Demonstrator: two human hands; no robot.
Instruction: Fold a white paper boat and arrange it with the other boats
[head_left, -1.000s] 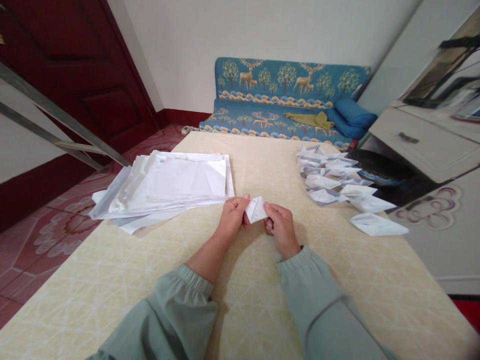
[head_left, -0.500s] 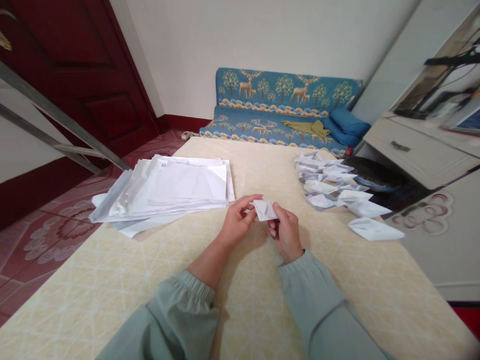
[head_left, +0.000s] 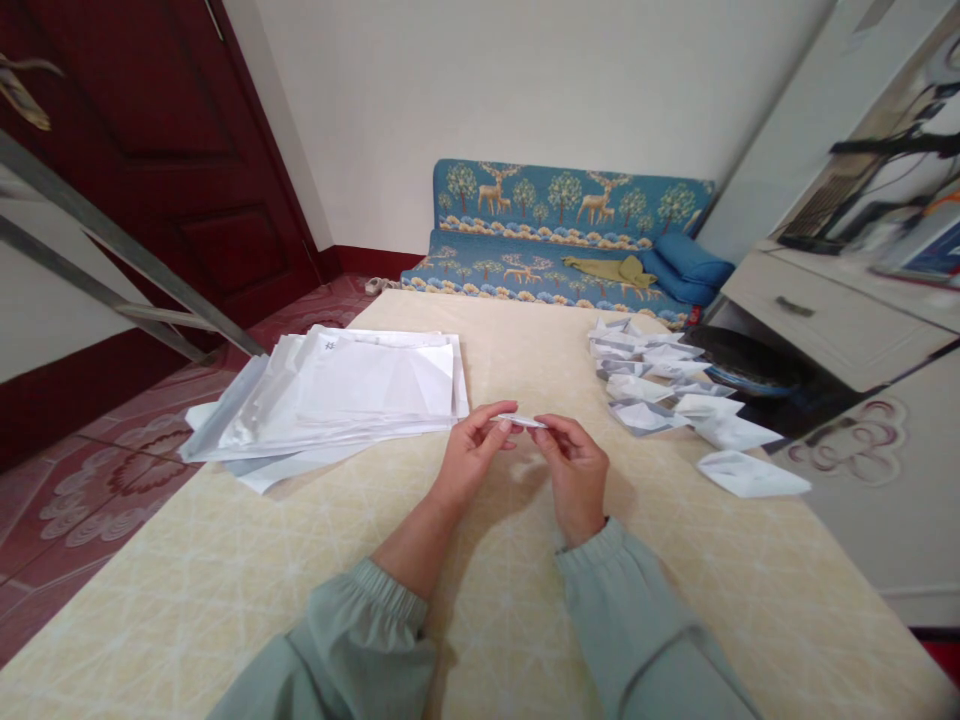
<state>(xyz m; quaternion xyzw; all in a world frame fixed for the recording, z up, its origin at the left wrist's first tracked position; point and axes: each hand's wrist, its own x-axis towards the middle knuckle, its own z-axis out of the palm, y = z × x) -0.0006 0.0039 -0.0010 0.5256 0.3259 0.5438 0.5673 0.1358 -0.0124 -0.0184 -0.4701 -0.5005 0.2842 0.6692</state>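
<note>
A small piece of folded white paper [head_left: 523,421] is pinched at both ends above the table, seen nearly edge-on. My left hand [head_left: 478,445] grips its left end between thumb and fingers. At the right end, my right hand [head_left: 574,465] pinches it the same way. To the right, several folded paper boats [head_left: 645,375] stand close together in rows. One paper boat [head_left: 754,473] lies nearest to me, a little apart from the others.
A stack of white paper sheets [head_left: 375,380] lies at the table's left side. The patterned tablecloth [head_left: 300,590] covers the table. Beyond it stands a blue sofa [head_left: 525,240]; a pale cabinet [head_left: 840,310] is at the right, and metal bars [head_left: 127,240] slant at the left.
The folded paper has turned from showing its flat face to nearly edge-on. Both hands still hold it. The view has tipped slightly upward.
</note>
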